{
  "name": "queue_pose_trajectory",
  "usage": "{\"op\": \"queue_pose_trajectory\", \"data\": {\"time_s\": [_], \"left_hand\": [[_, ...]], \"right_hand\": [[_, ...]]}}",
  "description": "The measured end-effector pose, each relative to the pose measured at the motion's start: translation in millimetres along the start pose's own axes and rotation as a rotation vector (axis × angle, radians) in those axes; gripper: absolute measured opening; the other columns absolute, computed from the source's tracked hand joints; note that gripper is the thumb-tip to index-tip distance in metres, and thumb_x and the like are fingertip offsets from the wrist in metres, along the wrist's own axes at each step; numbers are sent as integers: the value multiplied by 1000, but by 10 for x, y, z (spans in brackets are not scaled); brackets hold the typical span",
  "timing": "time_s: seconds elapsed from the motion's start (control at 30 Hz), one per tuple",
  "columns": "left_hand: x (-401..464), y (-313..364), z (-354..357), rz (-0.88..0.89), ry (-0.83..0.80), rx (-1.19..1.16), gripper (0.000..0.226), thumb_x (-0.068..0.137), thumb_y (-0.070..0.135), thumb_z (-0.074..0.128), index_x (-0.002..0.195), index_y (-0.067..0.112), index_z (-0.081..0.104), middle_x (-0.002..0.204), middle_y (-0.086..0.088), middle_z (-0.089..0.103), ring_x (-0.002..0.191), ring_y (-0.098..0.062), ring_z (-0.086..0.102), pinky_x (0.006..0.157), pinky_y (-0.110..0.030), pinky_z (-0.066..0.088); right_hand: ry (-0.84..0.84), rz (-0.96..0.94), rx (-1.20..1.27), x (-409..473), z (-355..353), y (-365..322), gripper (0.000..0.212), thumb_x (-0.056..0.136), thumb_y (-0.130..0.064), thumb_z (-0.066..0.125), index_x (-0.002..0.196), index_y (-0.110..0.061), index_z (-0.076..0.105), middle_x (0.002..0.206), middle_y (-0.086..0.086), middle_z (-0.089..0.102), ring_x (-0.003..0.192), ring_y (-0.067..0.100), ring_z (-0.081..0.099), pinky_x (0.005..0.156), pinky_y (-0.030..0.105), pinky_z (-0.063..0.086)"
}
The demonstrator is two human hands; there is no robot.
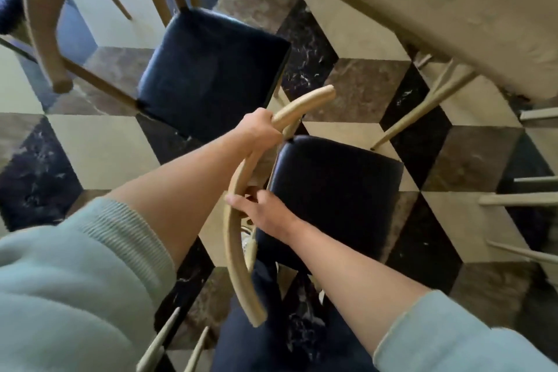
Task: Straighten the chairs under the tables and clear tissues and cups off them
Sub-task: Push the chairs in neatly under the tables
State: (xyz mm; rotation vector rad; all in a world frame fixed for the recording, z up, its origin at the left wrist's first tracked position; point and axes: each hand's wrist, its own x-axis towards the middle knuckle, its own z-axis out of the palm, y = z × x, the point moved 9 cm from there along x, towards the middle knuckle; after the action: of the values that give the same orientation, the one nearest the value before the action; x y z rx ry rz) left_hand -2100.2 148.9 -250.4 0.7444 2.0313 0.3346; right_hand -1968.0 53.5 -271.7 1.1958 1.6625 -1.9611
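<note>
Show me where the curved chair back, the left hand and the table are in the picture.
Chair back (234,238): head view, on the middle of the curved wooden rail.
Left hand (262,127): head view, on the back of the hand gripping the rail.
Table (453,0): head view, on the bare top, upper right.

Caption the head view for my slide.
Both hands, left and right, grip a chair's curved backrest beside a table.

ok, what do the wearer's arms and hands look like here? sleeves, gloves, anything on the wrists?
Both hands are bare: left hand, right hand, no gloves. No watch, band or ring shows on either. Both arms wear a pale blue-green sweatshirt with its sleeves pushed up, leaving the forearms uncovered. The left sleeve ends in a ribbed cuff; the right sleeve bunches at the frame's lower right. No logos or markings visible.
</note>
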Motion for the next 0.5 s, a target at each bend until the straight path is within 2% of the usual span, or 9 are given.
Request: {"op": "queue_pose_trajectory", "data": {"time_s": [0.07, 0.1, 0.2, 0.27, 0.3, 0.37, 0.43, 0.5], "left_hand": [[16, -85, 11, 6, -23, -85, 34, 83, 19, 74, 114, 17, 63, 99, -5, 67, 88, -20, 68, 71, -34, 59], [28, -128, -7, 6, -22, -119, 35, 82, 18, 74, 115, 16, 62, 101, -6, 67, 90, -21, 68, 77, -37, 61], [44, -270, -62, -7, -1, -185, 35, 81, 17, 75, 113, 14, 62, 99, -7, 68, 90, -22, 69, 78, -38, 61], [67, -381, -121, -18, 19, -232, 28, 79, 16, 74, 106, 16, 63, 96, -7, 69, 86, -22, 70, 72, -36, 60], [79, -436, -162, -24, 36, -252, 25, 78, 16, 74, 101, 17, 63, 94, -7, 69, 84, -22, 70, 69, -36, 60], [88, -539, -231, -45, 73, -290, 21, 77, 16, 73, 94, 20, 62, 89, -8, 70, 80, -24, 72, 68, -39, 63], [88, -619, -299, -74, 109, -328, 21, 76, 15, 73, 95, 19, 63, 88, -9, 71, 79, -25, 73, 70, -43, 65], [66, -678, -336, -105, 146, -364, 24, 76, 15, 73, 99, 16, 64, 89, -10, 71, 79, -26, 73, 71, -46, 65]], "right_hand": [[-84, 103, 26, 14, 257, 103, 62, 74, -63, 74, 119, -23, 62, 114, -3, 70, 106, 12, 65, 98, 32, 51], [-107, 131, -15, 31, 356, 122, 63, 73, -58, 78, 120, -21, 59, 114, -2, 69, 105, 12, 65, 94, 31, 52], [-116, 180, -119, 94, 494, 186, 33, 74, -36, 77, 100, -21, 62, 99, -1, 69, 93, 15, 66, 76, 26, 53], [-112, 181, -108, 114, 552, 181, 23, 74, -33, 73, 90, -18, 68, 88, -2, 69, 85, 15, 65, 71, 27, 52], [-116, 183, -104, 111, 580, 162, 25, 73, -34, 71, 91, -17, 69, 86, -3, 68, 83, 14, 65, 70, 28, 52], [-124, 189, -91, 103, 610, 127, 39, 72, -36, 70, 105, -17, 66, 92, -3, 69, 89, 15, 64, 73, 28, 51], [-122, 188, -84, 101, 589, 97, 52, 70, -34, 70, 118, -19, 59, 96, -1, 68, 92, 17, 65, 75, 29, 52], [-120, 193, -87, 75, 529, 106, 61, 70, -32, 70, 127, -24, 53, 100, -1, 67, 97, 19, 65, 85, 37, 55]]}}
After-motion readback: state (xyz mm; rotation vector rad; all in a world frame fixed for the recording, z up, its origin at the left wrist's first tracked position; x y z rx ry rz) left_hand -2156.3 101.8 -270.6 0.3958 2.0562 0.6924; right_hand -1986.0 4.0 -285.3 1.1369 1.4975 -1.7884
